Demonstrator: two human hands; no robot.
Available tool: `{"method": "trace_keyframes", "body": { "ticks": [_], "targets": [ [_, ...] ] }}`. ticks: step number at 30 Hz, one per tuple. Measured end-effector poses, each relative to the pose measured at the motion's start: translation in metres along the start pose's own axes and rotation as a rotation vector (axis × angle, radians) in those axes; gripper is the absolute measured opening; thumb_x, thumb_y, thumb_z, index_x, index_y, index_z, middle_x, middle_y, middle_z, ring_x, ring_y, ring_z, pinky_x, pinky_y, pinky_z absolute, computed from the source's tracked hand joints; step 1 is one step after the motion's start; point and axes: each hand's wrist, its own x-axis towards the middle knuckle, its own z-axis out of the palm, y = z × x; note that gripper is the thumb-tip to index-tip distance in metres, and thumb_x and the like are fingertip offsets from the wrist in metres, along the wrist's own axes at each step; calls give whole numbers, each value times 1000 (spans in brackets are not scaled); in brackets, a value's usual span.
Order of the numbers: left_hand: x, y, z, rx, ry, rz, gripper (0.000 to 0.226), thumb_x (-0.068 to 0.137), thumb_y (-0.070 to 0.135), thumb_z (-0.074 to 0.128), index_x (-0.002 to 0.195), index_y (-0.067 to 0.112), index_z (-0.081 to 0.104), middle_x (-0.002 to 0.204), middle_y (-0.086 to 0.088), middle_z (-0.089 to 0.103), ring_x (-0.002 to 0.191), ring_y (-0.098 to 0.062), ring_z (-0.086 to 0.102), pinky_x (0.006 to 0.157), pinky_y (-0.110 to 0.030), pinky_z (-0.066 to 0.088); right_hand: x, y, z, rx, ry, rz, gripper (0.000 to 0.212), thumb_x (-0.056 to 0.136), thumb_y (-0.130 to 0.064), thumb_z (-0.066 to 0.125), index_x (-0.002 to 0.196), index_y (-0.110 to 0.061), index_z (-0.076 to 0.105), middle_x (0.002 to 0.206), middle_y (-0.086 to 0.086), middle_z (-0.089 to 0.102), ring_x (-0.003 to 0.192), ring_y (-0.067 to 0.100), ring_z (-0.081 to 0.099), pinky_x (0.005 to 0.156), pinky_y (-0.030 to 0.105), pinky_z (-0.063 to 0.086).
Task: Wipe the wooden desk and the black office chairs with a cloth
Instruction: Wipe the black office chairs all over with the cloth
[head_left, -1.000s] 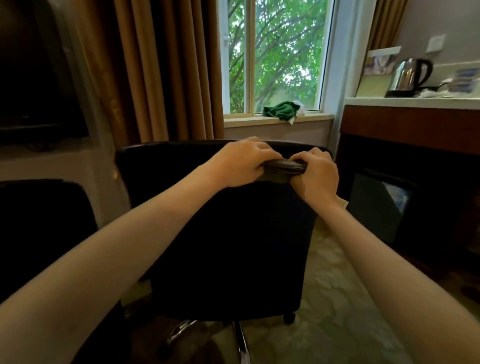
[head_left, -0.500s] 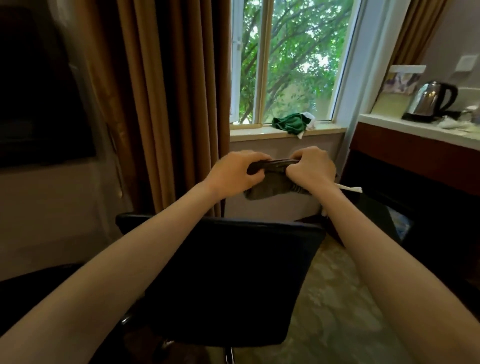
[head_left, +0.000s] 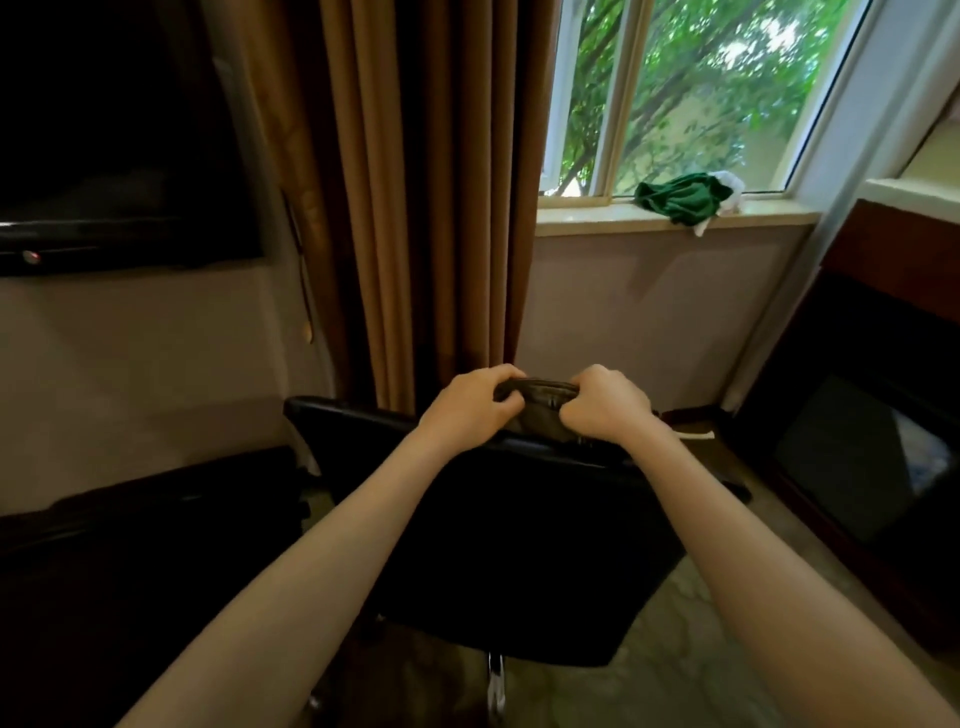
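While hovering at the centre of the frame, the left hand (head_left: 470, 404) and the right hand (head_left: 605, 409) are gripping a dark cloth (head_left: 537, 401) between them, the fingers of both curling tight around its bunched upper edge. It is hanging just over the top of the black office chair (head_left: 519, 545), which is filling the lower centre; whether they are touching is unclear. A green cloth (head_left: 683, 198) is lying on the windowsill (head_left: 587, 214) at upper right, beside a brown curtain (head_left: 415, 208).
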Motion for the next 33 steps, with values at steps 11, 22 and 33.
{"method": "trace_keyframes", "body": {
  "ticks": [11,22,33],
  "targets": [
    [-4,14,0,139,-50,-205,21,93,42,46,107,33,60,101,8,62,92,-12,58,78,-33,45,38,5,-6,-35,-376,-155,10,83,-3,49,76,-11,49,76,8,56,70,19,55,57,25,44],
    [-8,33,15,217,165,-400,9,89,46,49,92,47,58,88,22,56,83,-4,51,63,-26,34,46,42,-7,133,-578,-504,17,83,-14,59,99,-16,61,81,1,62,76,16,58,71,28,46],
    [1,28,17,202,176,-475,13,89,45,49,80,48,58,83,26,58,79,3,53,65,-28,35,71,54,6,282,-676,-645,24,83,-12,57,107,-14,61,90,2,64,82,15,60,72,25,49]
  ]
}}
